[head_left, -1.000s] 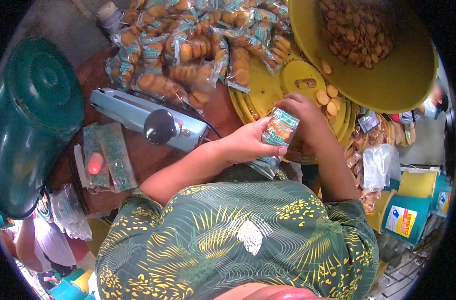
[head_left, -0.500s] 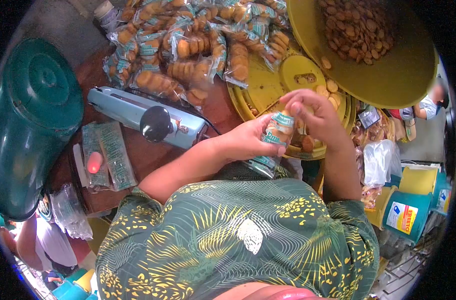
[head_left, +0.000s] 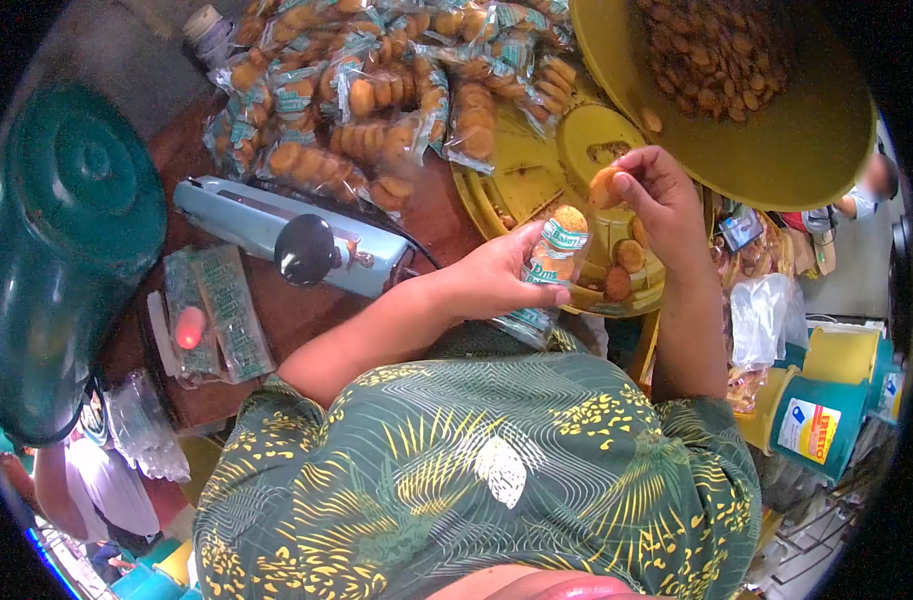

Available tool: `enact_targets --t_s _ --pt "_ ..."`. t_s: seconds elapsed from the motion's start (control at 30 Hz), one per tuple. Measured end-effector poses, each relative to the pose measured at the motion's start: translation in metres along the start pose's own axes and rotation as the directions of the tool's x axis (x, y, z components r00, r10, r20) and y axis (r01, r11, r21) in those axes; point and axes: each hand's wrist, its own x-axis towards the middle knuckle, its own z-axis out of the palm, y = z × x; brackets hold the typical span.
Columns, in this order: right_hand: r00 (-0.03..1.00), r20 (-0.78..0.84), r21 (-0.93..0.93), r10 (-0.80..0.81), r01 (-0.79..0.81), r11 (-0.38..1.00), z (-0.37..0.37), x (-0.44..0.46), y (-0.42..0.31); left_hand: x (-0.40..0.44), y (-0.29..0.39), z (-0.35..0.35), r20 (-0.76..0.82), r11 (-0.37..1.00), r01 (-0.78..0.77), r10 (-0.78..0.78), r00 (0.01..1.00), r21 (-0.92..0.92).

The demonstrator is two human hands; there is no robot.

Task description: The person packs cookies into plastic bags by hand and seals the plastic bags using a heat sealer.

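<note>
My left hand [head_left: 507, 272] is wrapped round a printed clear packet of cookies [head_left: 557, 254], held upright with a cookie showing at its top end. Up and to the right, my right hand [head_left: 659, 192] pinches round golden cookies [head_left: 607, 188] between thumb and fingers; how many is hard to make out. Beneath both hands lies a yellow lid [head_left: 537, 165] with several loose cookies [head_left: 629, 255] near its right side. A large yellow tub [head_left: 827, 150] tilts over the lid's far right, a heap of cookies [head_left: 717, 60] inside it.
Filled cookie packets [head_left: 377, 95] pile up at the back. A light-blue bag sealer [head_left: 287, 232] sits left of my left forearm, beside flat printed bags [head_left: 232, 305]. A dark green lidded container [head_left: 62, 250] stands far left. Teal and yellow buckets [head_left: 822, 400] are at right.
My right hand has moved from the packet's top up and to the right, now with cookies in its fingers. Fewer cookies show at the lid's right edge. My left hand stays nearly still.
</note>
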Motion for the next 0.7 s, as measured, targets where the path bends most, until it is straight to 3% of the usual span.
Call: enact_targets --t_s 0.1,0.2,0.3,0.43,0.6,0.7 --pt "0.958 0.256 0.037 0.132 -0.146 0.989 0.013 0.002 -0.012 0.0 -0.001 0.0 0.021 1.0 -0.015 0.015 1.0 0.009" --pt "0.873 0.419 -0.152 0.25 -0.204 0.967 0.025 0.001 -0.021 -0.003 0.005 0.0 0.045 0.997 0.074 -0.073 0.996 -0.035" --pt "0.946 0.323 -0.315 -0.011 0.118 0.942 0.03 0.003 -0.014 -0.003 0.005 0.001 -0.007 0.994 0.093 -0.093 0.996 -0.065" --pt "0.89 0.386 -0.409 -0.243 0.401 0.82 0.035 -0.004 -0.027 -0.003 0.01 0.001 -0.064 0.975 0.075 -0.09 0.994 -0.21" --pt "0.894 0.308 -0.549 -0.325 0.446 0.707 0.049 -0.015 -0.026 -0.001 0.008 0.0 -0.047 0.961 0.08 -0.096 0.994 -0.263" --pt "0.979 0.058 -0.559 -0.194 0.193 0.806 0.049 -0.026 -0.025 0.001 0.009 0.004 -0.105 0.988 0.03 -0.047 0.993 -0.152"
